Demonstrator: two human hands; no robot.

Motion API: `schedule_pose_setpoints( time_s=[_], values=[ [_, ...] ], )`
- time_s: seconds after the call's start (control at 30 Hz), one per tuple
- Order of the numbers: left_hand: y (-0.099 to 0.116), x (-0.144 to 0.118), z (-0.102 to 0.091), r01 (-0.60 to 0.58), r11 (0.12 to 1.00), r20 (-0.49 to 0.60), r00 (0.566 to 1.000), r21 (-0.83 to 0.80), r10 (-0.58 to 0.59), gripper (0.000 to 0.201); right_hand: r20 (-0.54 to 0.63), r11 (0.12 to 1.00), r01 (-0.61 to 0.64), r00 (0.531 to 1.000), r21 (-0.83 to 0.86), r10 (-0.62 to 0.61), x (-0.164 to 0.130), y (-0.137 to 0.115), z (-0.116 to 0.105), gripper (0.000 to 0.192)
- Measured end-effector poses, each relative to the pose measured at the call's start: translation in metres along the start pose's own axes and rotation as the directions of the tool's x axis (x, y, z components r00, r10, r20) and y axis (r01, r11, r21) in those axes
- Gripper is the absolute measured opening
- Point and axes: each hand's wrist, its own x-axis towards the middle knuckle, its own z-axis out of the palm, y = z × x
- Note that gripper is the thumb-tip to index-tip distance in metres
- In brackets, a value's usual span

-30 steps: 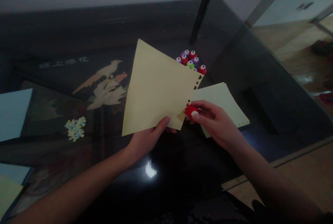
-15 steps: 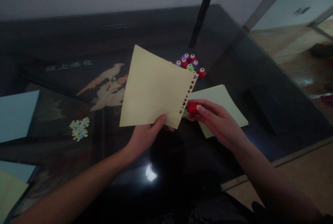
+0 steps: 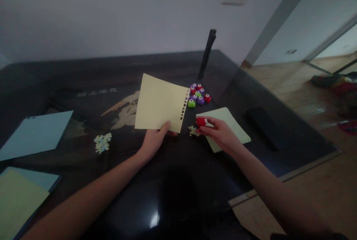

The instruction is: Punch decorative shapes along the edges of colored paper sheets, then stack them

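- Yellow paper sheet is held up off the dark glass table by the left hand, pinched at its lower edge with the thumb on the front face.
- A row of small punched shapes is seen running down the sheet's right edge.
- A red punch is gripped in the fingers of the right hand, low over the table and just beside the sheet's lower right corner, apart from the paper.
- Tiny cut-outs are scattered on the glass just left of the punch.
- The step in hand is judged to be a pause between punches, with the edge row seemingly filled.
- The next punch would call for a fresh edge of the sheet to be turned toward the punch and slid squarely into its slot.
- More punches are clustered behind the sheet; a second yellow sheet lies under the right hand.
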Motion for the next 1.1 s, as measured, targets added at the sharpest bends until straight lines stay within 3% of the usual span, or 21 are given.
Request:
schedule_pose_setpoints(
  time_s=[0.07,0.17,0.27,0.47,0.63,0.77,0.9,0.93,1.0,1.1],
  values=[
    [0.000,0.002,0.001,0.012,0.997,-0.029,0.999,-0.076,-0.015,0.023,-0.007,0.975,0.083,0.996,-0.205,-0.086,0.004,-0.003,-0.002,0.042],
    [0.003,0.003,0.002,0.018,0.993,-0.025,0.999,-0.118,-0.021,0.021,-0.006,0.818,0.216,0.966,-0.533,-0.259,0.019,-0.011,-0.010,0.040],
    [0.006,0.001,0.003,-0.005,0.990,-0.016,1.000,-0.139,0.003,0.019,-0.068,0.700,0.229,0.927,-0.677,-0.368,0.044,-0.019,-0.021,0.031],
    [0.005,0.001,0.003,-0.030,0.991,-0.004,1.000,-0.128,0.030,0.016,-0.045,0.475,0.187,0.899,-0.860,-0.436,0.083,-0.014,-0.024,0.022],
    [0.002,0.002,0.001,-0.033,0.996,0.011,0.999,-0.087,0.034,0.013,-0.021,0.409,0.180,0.897,-0.895,-0.441,0.091,-0.011,-0.016,0.024],
    [0.006,-0.001,-0.001,0.006,0.999,0.045,0.999,-0.045,-0.004,0.013,-0.023,0.438,0.200,0.892,-0.876,-0.452,0.083,-0.024,-0.015,0.031],
    [0.015,-0.006,-0.002,-0.037,0.998,0.097,0.995,0.059,0.031,0.012,-0.017,0.548,0.228,0.914,-0.805,-0.406,0.049,-0.034,-0.008,0.010],
    [0.017,-0.008,-0.002,-0.055,0.993,0.136,0.990,0.105,0.040,0.015,0.012,0.612,0.230,0.941,-0.757,-0.339,0.037,-0.034,-0.004,0.013],
    [0.021,-0.012,-0.002,-0.095,0.975,0.209,0.976,0.201,0.052,0.021,0.118,0.860,0.141,0.989,-0.490,-0.095,0.015,-0.032,0.003,0.021],
    [0.024,-0.018,-0.001,-0.168,0.934,0.314,0.947,0.315,0.064,0.028,0.155,0.962,-0.006,0.987,-0.274,0.050,-0.007,-0.025,0.011,0.024]
  ],
)
